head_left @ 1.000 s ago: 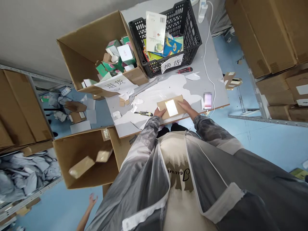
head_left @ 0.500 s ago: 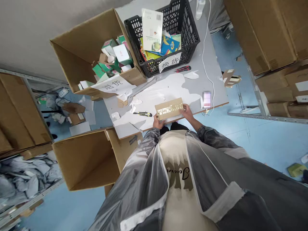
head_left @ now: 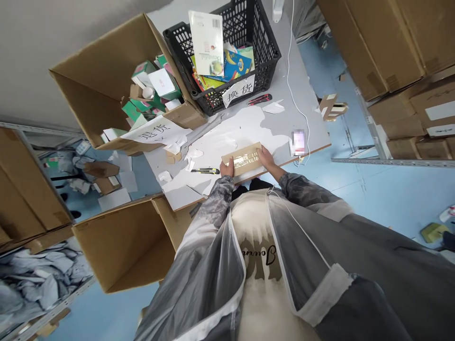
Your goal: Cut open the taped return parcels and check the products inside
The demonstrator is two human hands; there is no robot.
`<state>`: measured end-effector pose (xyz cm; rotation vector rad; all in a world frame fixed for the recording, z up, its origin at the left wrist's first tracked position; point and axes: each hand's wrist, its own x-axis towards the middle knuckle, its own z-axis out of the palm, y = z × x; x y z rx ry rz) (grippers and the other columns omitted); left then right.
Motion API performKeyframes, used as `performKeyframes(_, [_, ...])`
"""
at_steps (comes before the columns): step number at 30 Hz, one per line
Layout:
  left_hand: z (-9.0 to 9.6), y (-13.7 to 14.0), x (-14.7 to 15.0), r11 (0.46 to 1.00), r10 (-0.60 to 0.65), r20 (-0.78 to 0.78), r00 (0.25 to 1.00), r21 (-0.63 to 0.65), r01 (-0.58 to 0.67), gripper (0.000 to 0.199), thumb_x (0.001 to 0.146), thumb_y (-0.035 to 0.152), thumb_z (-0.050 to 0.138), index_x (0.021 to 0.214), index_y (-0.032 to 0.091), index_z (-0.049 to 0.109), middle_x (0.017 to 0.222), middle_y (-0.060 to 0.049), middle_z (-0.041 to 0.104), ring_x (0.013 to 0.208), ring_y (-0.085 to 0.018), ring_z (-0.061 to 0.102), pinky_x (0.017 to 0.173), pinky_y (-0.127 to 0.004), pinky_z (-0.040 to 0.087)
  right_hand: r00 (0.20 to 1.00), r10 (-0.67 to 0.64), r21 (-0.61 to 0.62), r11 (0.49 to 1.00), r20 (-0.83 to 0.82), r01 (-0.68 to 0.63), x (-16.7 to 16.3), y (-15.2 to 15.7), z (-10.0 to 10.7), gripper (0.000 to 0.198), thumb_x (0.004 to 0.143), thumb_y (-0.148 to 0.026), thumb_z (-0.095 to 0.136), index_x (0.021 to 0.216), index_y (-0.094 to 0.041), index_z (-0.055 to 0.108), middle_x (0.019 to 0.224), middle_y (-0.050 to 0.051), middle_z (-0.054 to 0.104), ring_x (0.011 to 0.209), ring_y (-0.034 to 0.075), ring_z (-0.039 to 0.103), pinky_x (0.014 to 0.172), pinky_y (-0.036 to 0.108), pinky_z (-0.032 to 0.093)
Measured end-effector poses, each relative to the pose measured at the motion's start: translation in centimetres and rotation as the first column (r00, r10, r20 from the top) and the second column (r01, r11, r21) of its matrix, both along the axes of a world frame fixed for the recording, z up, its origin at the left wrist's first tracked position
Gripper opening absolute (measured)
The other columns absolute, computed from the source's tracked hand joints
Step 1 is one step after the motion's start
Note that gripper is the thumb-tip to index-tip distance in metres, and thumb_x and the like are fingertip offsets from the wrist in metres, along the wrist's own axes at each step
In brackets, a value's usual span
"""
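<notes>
A small brown cardboard box (head_left: 245,161) with shiny clear tape along its top is held at the table's near edge. My left hand (head_left: 226,167) grips its left end, thumb on the top face. At the opposite end my right hand (head_left: 265,158) is closed round the right side, thumb also on top. Left of the box lies a yellow-and-black utility knife (head_left: 205,171), apart from my left hand. A red-and-black utility knife (head_left: 259,99) rests farther back, in front of the black crate. A phone (head_left: 298,142) with a lit screen lies to the right, near a white cable (head_left: 297,102).
A black plastic crate (head_left: 273,52) with books stands at the back. Beside it, a large carton (head_left: 88,57) holds several small green-and-white boxes. Another open carton (head_left: 124,241) is below the table's left side. Stacked cartons (head_left: 384,42) fill the right shelves. Paper scraps (head_left: 273,107) litter the table.
My left thumb has moved up onto the box's top face, and my right hand's grip has shifted slightly. The whole view has shifted, so the table things appear farther left.
</notes>
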<state>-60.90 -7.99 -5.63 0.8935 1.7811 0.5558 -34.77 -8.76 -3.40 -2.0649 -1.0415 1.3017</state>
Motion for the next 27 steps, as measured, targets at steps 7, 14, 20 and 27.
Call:
performKeyframes(7, [-0.1,-1.0,-0.2,0.990,-0.064,-0.189,0.980,0.114,0.087,0.058,0.111,0.067,0.079,0.138,0.016,0.087,0.147,-0.025,0.084,0.152,-0.042,0.076,0.138,-0.056,0.056,0.982,0.014,0.027,0.999,0.187,-0.019,-1.3,-1.1,-0.6,0.077,0.123,-0.081,0.038,0.155,-0.023,0.076,0.148,0.018,0.084,0.145,0.044,0.075,0.133,0.063,0.058])
performKeyframes(14, [-0.1,-1.4,-0.2,0.994,-0.040,-0.237,0.971,0.092,0.063,0.056,0.115,0.065,0.078,0.138,0.015,0.085,0.146,-0.025,0.084,0.149,-0.041,0.077,0.134,-0.053,0.059,0.977,0.002,0.021,1.000,0.213,-0.007,-1.9,-1.5,-0.4,0.088,0.123,-0.087,0.034,0.162,-0.021,0.076,0.150,0.019,0.085,0.145,0.043,0.076,0.134,0.060,0.058])
performKeyframes(20, [-0.1,-1.7,-0.2,0.998,-0.010,-0.241,0.970,0.058,0.024,0.058,0.115,0.070,0.076,0.132,0.016,0.082,0.143,-0.027,0.082,0.146,-0.043,0.077,0.135,-0.056,0.058,0.980,0.011,-0.008,1.000,0.197,-0.010,-2.0,-1.5,0.3,0.091,0.122,-0.089,0.034,0.165,-0.020,0.076,0.154,0.021,0.084,0.148,0.045,0.076,0.135,0.061,0.056])
performKeyframes(27, [0.8,-1.3,-1.5,0.996,0.084,-0.088,0.993,-0.005,-0.085,0.081,0.127,0.080,0.029,0.140,0.020,0.081,0.157,-0.022,0.079,0.162,-0.037,0.069,0.149,-0.057,0.045,0.991,-0.069,0.006,0.998,0.111,0.069,-0.3,-1.6,0.9,0.097,0.113,-0.102,0.035,0.135,-0.025,0.089,0.123,0.013,0.093,0.125,0.042,0.084,0.117,0.054,0.066])
